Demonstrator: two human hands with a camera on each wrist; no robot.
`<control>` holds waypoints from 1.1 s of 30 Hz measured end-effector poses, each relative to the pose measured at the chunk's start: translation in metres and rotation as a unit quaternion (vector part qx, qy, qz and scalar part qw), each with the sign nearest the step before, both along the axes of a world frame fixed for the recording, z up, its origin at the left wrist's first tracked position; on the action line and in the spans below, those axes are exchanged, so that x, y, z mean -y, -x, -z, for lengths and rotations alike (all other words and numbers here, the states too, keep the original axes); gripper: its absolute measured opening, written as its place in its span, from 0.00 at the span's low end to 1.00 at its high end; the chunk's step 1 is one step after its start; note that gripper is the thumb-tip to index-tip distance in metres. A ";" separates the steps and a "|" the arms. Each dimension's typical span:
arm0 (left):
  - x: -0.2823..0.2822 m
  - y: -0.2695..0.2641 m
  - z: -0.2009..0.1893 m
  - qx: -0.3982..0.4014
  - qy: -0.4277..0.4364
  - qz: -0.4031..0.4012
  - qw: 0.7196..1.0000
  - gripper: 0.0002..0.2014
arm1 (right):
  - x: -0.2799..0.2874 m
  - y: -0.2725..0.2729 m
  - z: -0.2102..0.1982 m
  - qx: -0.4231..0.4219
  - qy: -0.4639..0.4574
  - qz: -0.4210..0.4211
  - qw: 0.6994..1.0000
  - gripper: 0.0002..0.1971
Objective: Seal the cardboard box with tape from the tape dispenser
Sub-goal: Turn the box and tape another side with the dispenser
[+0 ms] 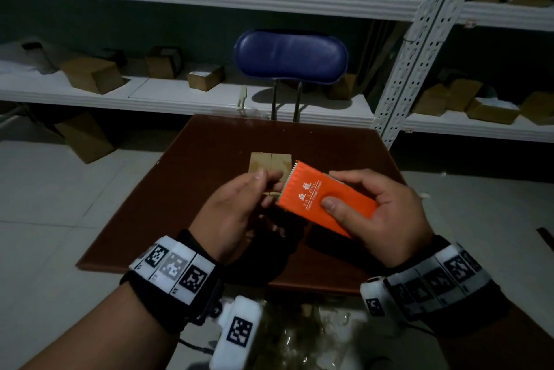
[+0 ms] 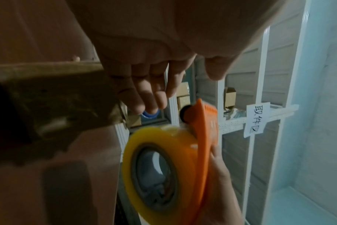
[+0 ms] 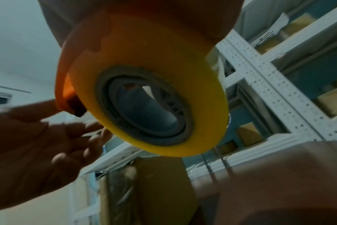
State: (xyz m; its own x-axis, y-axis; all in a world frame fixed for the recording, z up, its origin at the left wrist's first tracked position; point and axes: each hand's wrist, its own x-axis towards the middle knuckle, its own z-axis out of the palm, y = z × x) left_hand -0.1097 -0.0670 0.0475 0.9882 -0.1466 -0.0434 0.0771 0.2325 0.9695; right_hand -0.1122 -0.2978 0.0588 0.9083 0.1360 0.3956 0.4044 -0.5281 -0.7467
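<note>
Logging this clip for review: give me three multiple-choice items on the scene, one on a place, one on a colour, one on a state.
1. Where does the cardboard box sit?
A. on the brown table
B. on the blue chair
C. on a shelf

2. What colour is the tape dispenser?
A. blue
B. orange
C. white

3. What does the right hand do?
A. hangs idle
B. presses the box
C. holds the dispenser

Key: 1 A, the box rests on the tabletop beyond both hands; 2 B, its body is orange; 3 C, thumb on top, fingers wrapped round it.

The orange dispenser (image 1: 326,203) carries "YA LONG" below two Chinese characters; a smaller line under it is illegible. At three o'clock in the left wrist view, a paper sign (image 2: 257,120) on the shelf reads "取件区".
</note>
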 end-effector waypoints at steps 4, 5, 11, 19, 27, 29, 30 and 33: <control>-0.001 0.001 0.003 -0.002 -0.011 0.043 0.999 0.24 | -0.002 0.004 0.002 -0.015 -0.004 -0.042 0.999 0.20; -0.001 0.000 0.003 -0.005 -0.011 0.037 0.999 0.23 | -0.003 0.005 0.002 -0.015 -0.006 -0.049 0.999 0.19; -0.004 -0.001 0.001 -0.022 0.006 0.036 0.999 0.10 | -0.001 0.004 0.001 -0.023 -0.015 -0.075 0.997 0.22; -0.010 -0.007 0.009 0.121 -0.180 -0.035 0.976 0.10 | -0.002 -0.003 0.006 -0.020 0.004 -0.090 0.996 0.24; -0.013 -0.009 0.011 0.200 -0.331 -0.094 0.917 0.06 | -0.002 -0.011 0.004 -0.015 0.062 -0.071 0.995 0.27; -0.013 -0.009 0.012 0.203 -0.342 -0.098 0.912 0.06 | -0.002 -0.012 0.004 -0.018 0.061 -0.072 0.995 0.26; -0.012 -0.009 0.013 0.206 -0.350 -0.099 0.908 0.06 | -0.001 -0.013 0.004 -0.021 0.059 -0.073 0.995 0.25; -0.012 -0.009 0.014 0.214 -0.360 -0.102 0.902 0.08 | 0.000 -0.013 0.003 -0.027 0.066 -0.071 0.995 0.27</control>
State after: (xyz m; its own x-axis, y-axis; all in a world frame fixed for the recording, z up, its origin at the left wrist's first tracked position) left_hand -0.1006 -0.0551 0.0340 0.9406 -0.0457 0.3364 -0.3127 -0.5022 0.8062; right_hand -0.0991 -0.2983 0.0555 0.8958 0.3113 0.3173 0.4429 -0.5639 -0.6971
